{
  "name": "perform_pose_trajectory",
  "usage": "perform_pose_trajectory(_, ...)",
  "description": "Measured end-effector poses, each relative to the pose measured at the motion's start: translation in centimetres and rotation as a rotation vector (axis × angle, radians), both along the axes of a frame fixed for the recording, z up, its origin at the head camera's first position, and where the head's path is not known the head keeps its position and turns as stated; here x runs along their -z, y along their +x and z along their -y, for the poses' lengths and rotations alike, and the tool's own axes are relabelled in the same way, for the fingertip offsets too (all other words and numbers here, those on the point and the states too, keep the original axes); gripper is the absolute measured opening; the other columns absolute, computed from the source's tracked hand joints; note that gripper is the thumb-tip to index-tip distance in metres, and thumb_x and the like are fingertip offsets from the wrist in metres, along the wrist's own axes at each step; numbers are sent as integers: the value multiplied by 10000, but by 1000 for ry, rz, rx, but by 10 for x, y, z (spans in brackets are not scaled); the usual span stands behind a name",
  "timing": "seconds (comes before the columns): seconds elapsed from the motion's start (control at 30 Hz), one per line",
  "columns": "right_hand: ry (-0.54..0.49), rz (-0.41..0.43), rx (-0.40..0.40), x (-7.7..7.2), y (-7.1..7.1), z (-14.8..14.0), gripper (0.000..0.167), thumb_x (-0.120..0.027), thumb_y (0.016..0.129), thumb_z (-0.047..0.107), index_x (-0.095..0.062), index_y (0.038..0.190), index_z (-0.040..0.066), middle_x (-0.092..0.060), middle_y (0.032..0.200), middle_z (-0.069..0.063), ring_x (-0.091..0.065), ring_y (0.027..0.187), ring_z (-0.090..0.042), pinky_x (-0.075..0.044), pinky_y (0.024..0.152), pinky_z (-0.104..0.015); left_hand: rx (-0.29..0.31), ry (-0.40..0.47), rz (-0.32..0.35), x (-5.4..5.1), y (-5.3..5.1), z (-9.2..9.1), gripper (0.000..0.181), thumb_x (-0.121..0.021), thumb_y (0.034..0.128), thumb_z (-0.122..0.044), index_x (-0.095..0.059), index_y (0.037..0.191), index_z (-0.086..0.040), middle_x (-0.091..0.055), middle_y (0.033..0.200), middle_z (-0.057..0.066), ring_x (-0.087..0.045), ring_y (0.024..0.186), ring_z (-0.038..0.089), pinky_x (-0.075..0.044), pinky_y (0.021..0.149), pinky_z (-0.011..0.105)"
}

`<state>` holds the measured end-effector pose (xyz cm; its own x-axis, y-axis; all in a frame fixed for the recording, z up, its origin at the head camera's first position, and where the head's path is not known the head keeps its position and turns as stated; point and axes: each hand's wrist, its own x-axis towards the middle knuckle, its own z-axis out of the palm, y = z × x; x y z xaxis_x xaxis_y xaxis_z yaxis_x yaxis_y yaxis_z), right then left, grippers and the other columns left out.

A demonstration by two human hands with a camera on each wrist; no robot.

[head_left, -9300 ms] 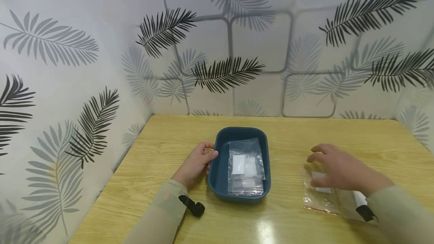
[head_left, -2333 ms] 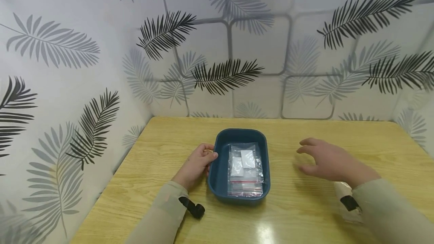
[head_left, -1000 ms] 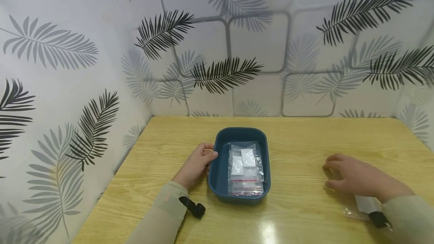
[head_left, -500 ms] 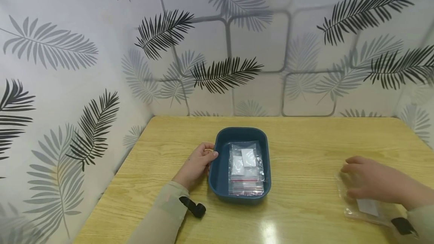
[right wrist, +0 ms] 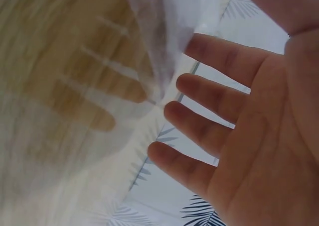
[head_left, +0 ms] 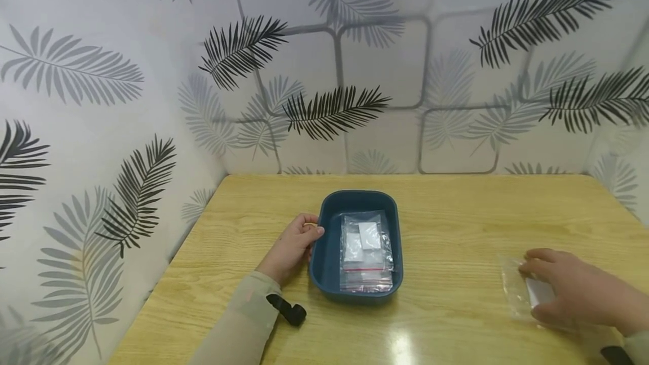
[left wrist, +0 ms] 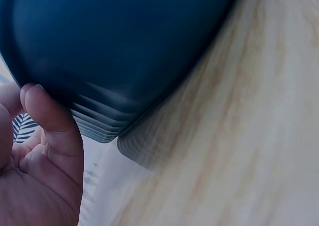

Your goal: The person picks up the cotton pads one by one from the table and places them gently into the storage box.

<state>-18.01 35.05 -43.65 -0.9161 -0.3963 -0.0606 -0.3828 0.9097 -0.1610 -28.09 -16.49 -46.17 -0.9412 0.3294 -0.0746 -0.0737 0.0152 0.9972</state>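
Observation:
My left hand (head_left: 289, 246) holds the left rim of a dark blue plastic bin (head_left: 328, 269), thumb over the edge; the left wrist view shows the thumb (left wrist: 52, 116) against the rim. Inside the bin lie several clear zip-lock bags (head_left: 367, 275), overlapping, with white cards or labels and red seal lines. At the right, my right hand (head_left: 583, 286) is over another clear zip-lock bag (head_left: 514, 292) with a white piece, partly hidden by the hand. In the right wrist view the fingers are spread and nearly straight, the bag (right wrist: 164, 32) by the index fingertip.
The wooden table (head_left: 456, 224) carries the bin and the bag. Behind it and at the left stand walls with a leaf pattern (head_left: 339, 111). Each wrist wears a black strap (head_left: 287, 308).
Since the oldest frame, one more bag has come to lie in the bin, and one fewer is on the table. My right hand has moved right and towards me. The left hand stays put.

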Motion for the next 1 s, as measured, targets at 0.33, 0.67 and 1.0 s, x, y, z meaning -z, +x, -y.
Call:
perform_pose_trajectory(0.33, -8, -125, -39, 4, 2, 8, 680, -903, 626, 453, -724, 1124, 27, -589, 1276, -253, -563, 1133, -493, -476, 903, -627, 8, -8, -2, 0, 1, 0, 356, -576, 1045, -173, -445, 1341, -25, -522, 818, 49, -470, 604, 162, -430, 555, 268)
perform_pose_trajectory(0.67, 39, -98, 3, 6, -1, 4, 710, -873, 650, 568, -725, 1122, 58, -603, 1255, -242, -590, 1094, -480, -490, 871, -627, 8, -24, -12, 0, 1, 0, 366, -579, 1045, -185, -446, 1345, -24, -524, 823, 55, -473, 614, 166, -437, 559, 271)
perform_pose_trajectory(1.0, 15, -127, -41, 4, -2, 6, 704, -896, 635, 492, -727, 1109, 0, -613, 1233, -221, -595, 1090, -458, -490, 887, -610, -2, -19, -20, -2, 2, 0, 351, -573, 1047, -175, -451, 1341, -26, -520, 824, 51, -469, 615, 165, -431, 558, 268)
